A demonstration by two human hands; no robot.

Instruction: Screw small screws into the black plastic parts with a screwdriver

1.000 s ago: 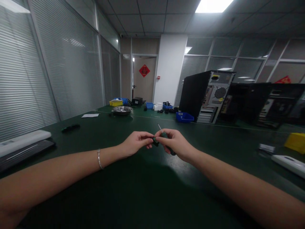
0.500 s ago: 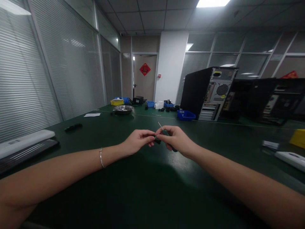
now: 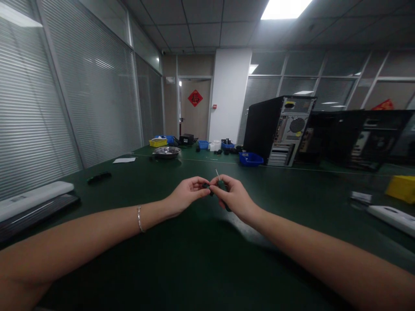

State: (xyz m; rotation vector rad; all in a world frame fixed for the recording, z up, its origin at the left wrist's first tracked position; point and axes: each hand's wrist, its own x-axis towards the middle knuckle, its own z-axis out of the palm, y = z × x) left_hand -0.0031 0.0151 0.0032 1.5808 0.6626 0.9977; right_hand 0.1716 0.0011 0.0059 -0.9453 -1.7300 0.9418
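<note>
Screwdriver: a small one with a dark handle and a thin metal shaft, held above the green table at the middle of the view, between the two hands; the shaft tip points up and away from the person.
Keyboards at far left: a white keyboard and a black keyboard lie side by side at the table edge, well apart from the hands.
Left hand: fingertips pinched together on a small dark part at the near end of the tool; the part is too small to identify.
Bracelet: thin metal band on the left wrist, clear of the work.
Right hand: fingers curled around the handle, thumb and forefinger meeting the left fingertips.
Doing it well: judging by the grip, this is fine fingertip work, so the right hand should keep the handle steady while the left does the small turning or fitting. Resting the forearms on the table would cut down on tremor.
Risk: the small piece could slip and be hard to spot on the dark surface, so keeping the hands low over the table seems wise.
Background: a metal bowl, blue bin and computer tower stand far behind.
Far right: a yellow bin sits near the edge.
</note>
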